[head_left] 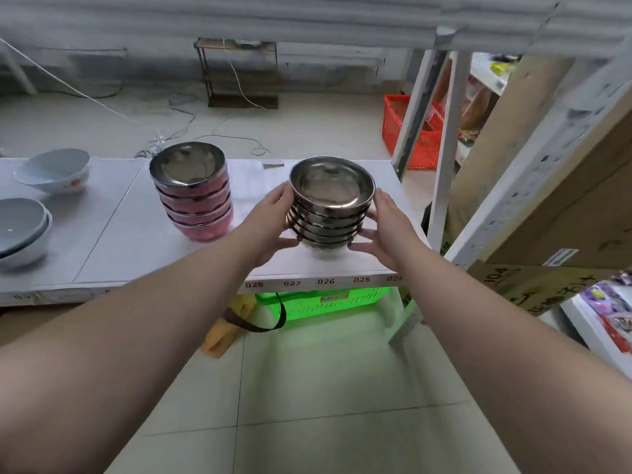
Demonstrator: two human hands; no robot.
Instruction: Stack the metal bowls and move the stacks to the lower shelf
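A stack of several plain metal bowls stands near the right front of the white shelf board. My left hand grips its left side and my right hand grips its right side, fingers curled under the lowest bowl. Whether the stack rests on the board or is just lifted I cannot tell. To its left stands a second stack of several metal bowls with pink outsides, untouched.
Pale ceramic bowls sit at the board's left: one tilted, two nested. A green basket lies under the board. White shelf uprights and cardboard boxes crowd the right. A red basket stands on the floor behind.
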